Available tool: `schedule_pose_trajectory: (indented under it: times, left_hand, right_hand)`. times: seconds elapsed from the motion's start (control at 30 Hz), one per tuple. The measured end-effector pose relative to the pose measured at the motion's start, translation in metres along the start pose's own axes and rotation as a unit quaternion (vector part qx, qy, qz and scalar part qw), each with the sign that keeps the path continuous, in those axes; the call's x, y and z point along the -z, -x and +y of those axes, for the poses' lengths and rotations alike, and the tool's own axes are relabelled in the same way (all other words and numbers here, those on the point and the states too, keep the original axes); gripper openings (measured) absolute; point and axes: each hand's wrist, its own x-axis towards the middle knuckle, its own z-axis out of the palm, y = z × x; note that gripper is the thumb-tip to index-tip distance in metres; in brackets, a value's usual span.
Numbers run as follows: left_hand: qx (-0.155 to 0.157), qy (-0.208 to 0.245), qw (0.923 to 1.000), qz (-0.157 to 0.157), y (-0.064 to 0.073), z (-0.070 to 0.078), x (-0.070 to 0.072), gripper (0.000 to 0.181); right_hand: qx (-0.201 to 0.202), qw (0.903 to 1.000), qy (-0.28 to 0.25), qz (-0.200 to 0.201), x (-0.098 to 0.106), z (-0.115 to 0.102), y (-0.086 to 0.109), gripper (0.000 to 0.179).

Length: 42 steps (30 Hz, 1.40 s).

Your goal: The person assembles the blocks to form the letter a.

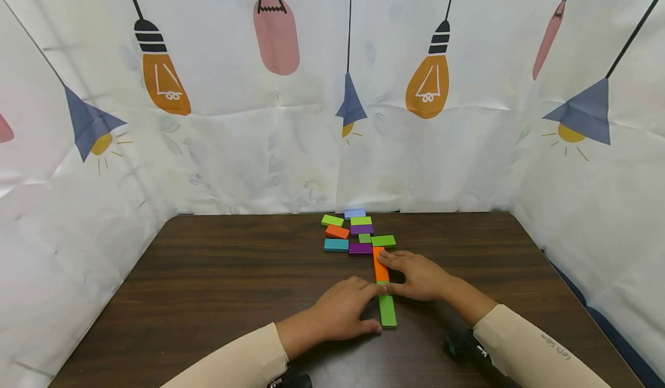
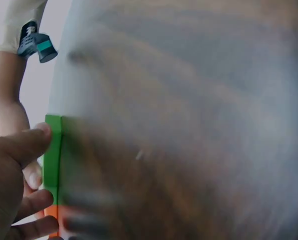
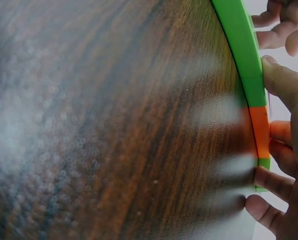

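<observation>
A row of flat blocks runs toward me on the brown table: an orange block (image 1: 381, 268) and, nearer, a long green block (image 1: 387, 313), with a short green piece between them. My left hand (image 1: 340, 310) is spread along the row's left side; in the left wrist view its thumb touches the green block (image 2: 52, 155) and its other fingers lie by the orange one (image 2: 51, 212). My right hand (image 1: 419, 275) is on the right side, fingertips on the orange block. Its thumb lies at the green block (image 3: 246, 55) in the right wrist view.
Beyond the row, several flat blocks lie edge to edge: a purple block (image 1: 361, 249), a teal block (image 1: 336, 245), a red-orange block (image 1: 337, 231), a light blue block (image 1: 355, 213) and green ones. A printed white curtain (image 1: 291, 163) stands behind the table (image 1: 208, 295).
</observation>
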Motion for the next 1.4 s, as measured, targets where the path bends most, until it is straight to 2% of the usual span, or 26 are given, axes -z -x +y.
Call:
schedule_pose_trajectory:
  times: [0.13, 0.3, 0.43, 0.6, 0.83, 1.2, 1.4]
  left_hand:
    - [0.009, -0.007, 0.9998, 0.015, 0.000, -0.009, 0.009, 0.049]
    - [0.027, -0.029, 0.9975, 0.058, -0.001, -0.027, 0.019, 0.038]
    - [0.047, -0.046, 0.9942, 0.085, -0.001, -0.043, 0.026, 0.036]
    - [0.088, -0.061, 0.9893, 0.099, -0.005, -0.065, 0.031, 0.038]
    - [0.132, -0.062, 0.9850, 0.092, -0.013, -0.089, 0.030, 0.045]
    - [0.162, -0.023, 0.9853, 0.049, -0.025, -0.101, 0.029, 0.056]
    - [0.180, -0.019, 0.9828, 0.036, -0.022, -0.109, 0.027, 0.056]
  right_hand:
    - [0.000, 1.0000, -0.001, 0.002, -0.001, 0.001, 0.000, 0.082]
    - [0.001, 1.0000, -0.008, 0.002, -0.002, 0.002, 0.000, 0.083]
    - [0.000, 1.0000, -0.008, 0.002, -0.001, 0.001, 0.000, 0.084]
    - [-0.002, 1.0000, -0.010, 0.001, -0.001, 0.000, 0.000, 0.083]
    - [-0.005, 0.9999, -0.009, -0.004, -0.001, 0.000, -0.001, 0.085]
    - [-0.011, 0.9998, -0.013, -0.005, -0.001, 0.001, -0.001, 0.085]
    - [-0.006, 0.9999, -0.011, -0.003, 0.000, -0.001, -0.001, 0.084]
